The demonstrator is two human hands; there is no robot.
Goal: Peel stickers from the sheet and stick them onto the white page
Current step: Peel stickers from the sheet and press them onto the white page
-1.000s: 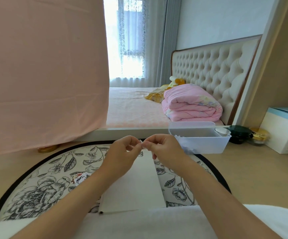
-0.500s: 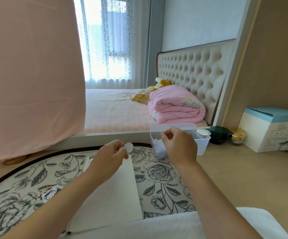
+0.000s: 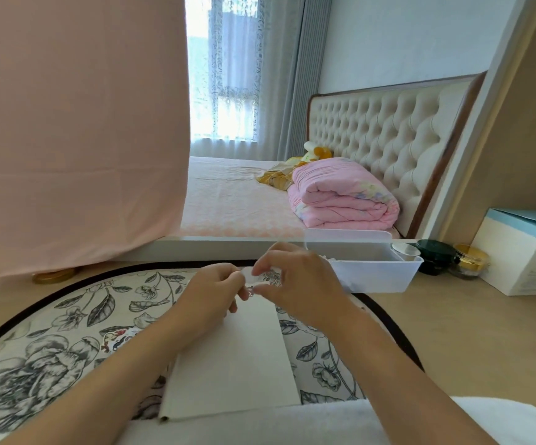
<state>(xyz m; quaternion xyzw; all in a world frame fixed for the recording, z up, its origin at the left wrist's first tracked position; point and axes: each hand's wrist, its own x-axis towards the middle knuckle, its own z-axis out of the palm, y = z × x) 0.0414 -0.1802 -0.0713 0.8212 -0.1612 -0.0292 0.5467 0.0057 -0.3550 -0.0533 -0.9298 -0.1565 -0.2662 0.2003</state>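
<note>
A white page [image 3: 238,358] lies on a round floral mat [image 3: 51,348] in front of me. Above its far end, my left hand [image 3: 210,292] and my right hand [image 3: 295,284] meet, fingertips pinched together on a small white round sticker piece [image 3: 250,273]. A tiny printed sticker [image 3: 250,290] shows between the fingertips. Which hand holds which part of it is hard to tell.
A clear plastic bin [image 3: 369,268] stands just right of my right hand. Beyond it sit dark and gold jars [image 3: 436,255] and a white-and-blue box [image 3: 523,252]. A pink cloth [image 3: 74,130] hangs at left. A bed with a folded pink quilt [image 3: 340,194] lies behind.
My right hand came back from the plastic bin to meet my left hand over the page. The camera view shifted as my head turned.
</note>
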